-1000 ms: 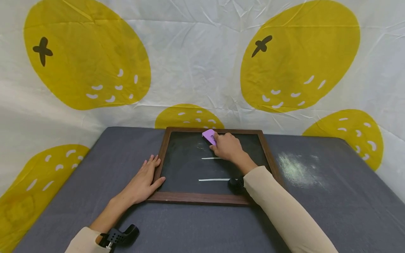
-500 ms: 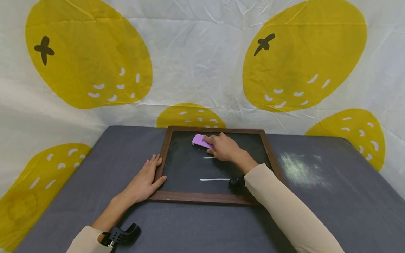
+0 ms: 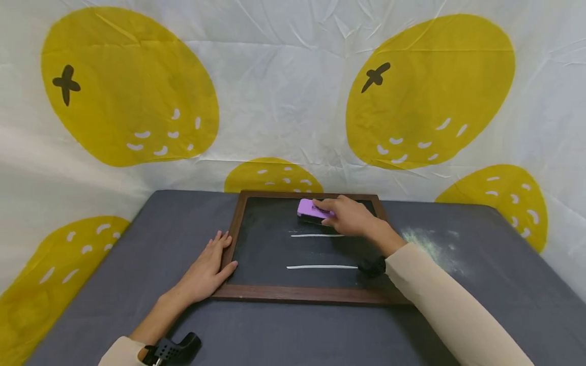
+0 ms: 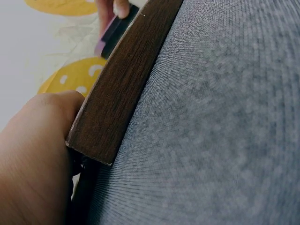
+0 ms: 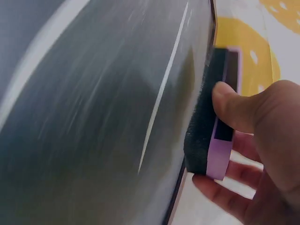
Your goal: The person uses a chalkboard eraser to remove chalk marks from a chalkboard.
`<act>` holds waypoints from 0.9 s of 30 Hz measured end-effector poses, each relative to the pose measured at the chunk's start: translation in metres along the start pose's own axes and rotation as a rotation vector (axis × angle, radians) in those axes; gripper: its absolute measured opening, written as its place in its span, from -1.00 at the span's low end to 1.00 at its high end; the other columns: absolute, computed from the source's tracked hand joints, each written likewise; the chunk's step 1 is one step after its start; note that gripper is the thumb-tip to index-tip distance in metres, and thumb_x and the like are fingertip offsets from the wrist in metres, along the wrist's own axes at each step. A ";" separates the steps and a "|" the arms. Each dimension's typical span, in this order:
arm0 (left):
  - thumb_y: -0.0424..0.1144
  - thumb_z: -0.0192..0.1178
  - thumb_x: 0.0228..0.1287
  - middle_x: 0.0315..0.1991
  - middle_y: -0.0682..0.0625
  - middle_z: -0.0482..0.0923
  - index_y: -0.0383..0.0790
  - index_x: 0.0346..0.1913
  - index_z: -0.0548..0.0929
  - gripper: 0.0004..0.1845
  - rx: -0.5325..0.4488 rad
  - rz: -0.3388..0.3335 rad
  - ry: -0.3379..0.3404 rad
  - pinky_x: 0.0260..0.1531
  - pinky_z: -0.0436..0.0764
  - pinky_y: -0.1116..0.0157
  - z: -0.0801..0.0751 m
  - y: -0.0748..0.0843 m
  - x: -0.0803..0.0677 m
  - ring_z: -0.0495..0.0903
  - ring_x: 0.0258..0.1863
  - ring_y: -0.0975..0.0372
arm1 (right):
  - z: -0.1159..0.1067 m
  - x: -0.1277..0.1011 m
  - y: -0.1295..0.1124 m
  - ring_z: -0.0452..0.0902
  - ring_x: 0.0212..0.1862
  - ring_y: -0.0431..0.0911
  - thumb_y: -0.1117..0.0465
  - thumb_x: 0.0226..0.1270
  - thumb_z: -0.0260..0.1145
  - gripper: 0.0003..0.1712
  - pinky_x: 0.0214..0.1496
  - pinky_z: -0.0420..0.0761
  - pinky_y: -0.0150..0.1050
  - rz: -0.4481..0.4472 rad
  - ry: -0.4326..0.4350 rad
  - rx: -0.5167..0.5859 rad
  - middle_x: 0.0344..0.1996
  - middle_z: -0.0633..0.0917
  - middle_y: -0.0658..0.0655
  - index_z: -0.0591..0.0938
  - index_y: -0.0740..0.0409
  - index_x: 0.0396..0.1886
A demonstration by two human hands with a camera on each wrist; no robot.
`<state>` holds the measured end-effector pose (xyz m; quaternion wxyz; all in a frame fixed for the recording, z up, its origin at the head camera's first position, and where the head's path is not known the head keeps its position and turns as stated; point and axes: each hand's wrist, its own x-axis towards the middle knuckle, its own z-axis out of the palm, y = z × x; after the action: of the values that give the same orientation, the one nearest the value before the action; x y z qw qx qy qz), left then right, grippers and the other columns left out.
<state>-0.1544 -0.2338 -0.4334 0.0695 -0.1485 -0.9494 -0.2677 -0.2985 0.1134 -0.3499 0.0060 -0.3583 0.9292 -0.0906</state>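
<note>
A small blackboard (image 3: 270,249) with a brown wooden frame (image 3: 293,293) lies on the table. My right hand (image 3: 354,216) grips a purple eraser (image 3: 311,209) with a dark felt pad, close over the upper part of the board. In the right wrist view the thumb presses one long side of the eraser (image 5: 220,150) and the fingers curl round the other, its felt facing the board. Two white chalk lines (image 3: 318,235) run across the board below the eraser. My left hand (image 3: 203,272) rests on the frame's left side, fingers straight and thumb spread toward the board.
A grey cloth covers the table (image 3: 256,330). Pale chalk dust (image 3: 430,249) marks the cloth right of the board. Behind hangs a white sheet (image 3: 284,101) with yellow fruit prints. A black camera mount (image 3: 176,348) sits on the left wrist.
My right hand first slides the eraser left across the board's upper part, then back right. More of both chalk lines now shows past the arm. The left hand stays on the frame.
</note>
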 end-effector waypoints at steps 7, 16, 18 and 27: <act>-0.01 0.02 0.46 0.43 -0.34 0.04 -0.47 0.43 0.10 -0.27 0.005 0.026 0.009 0.37 -0.04 -0.10 -0.001 0.001 0.000 -0.10 0.45 -0.13 | -0.001 -0.043 0.033 0.48 -0.42 0.04 0.04 0.35 0.26 -0.37 -0.46 0.48 -0.02 0.186 0.080 -0.080 -0.43 0.60 0.19 0.41 0.12 0.37; -0.04 0.01 0.46 0.42 -0.34 0.06 -0.49 0.43 0.09 -0.28 0.003 0.032 0.008 0.39 -0.07 -0.04 0.001 -0.001 -0.001 -0.08 0.45 -0.11 | 0.011 -0.068 0.040 0.44 -0.32 0.07 0.01 0.28 0.27 -0.38 -0.49 0.55 0.05 0.166 0.130 -0.232 -0.34 0.52 0.24 0.48 0.10 0.32; -0.04 0.01 0.47 0.42 -0.34 0.07 -0.49 0.43 0.09 -0.28 0.005 0.037 0.009 0.40 -0.07 -0.04 0.002 -0.002 -0.001 -0.08 0.45 -0.11 | 0.010 -0.069 0.039 0.43 -0.33 0.05 -0.01 0.24 0.31 -0.36 -0.53 0.53 0.01 0.158 0.130 -0.239 -0.36 0.52 0.21 0.50 0.07 0.31; -0.06 0.01 0.47 0.41 -0.35 0.09 -0.51 0.42 0.10 -0.30 0.013 0.069 0.026 0.39 -0.07 -0.03 0.002 -0.004 0.000 -0.06 0.44 -0.12 | 0.011 -0.067 0.039 0.45 -0.43 0.00 -0.02 0.18 0.36 -0.36 -0.43 0.50 -0.06 0.122 0.123 -0.139 -0.30 0.62 0.22 0.57 0.21 0.21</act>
<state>-0.1560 -0.2354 -0.4370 0.0918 -0.1774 -0.9445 -0.2610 -0.2740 0.1848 -0.3710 -0.0704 -0.2945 0.9519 -0.0471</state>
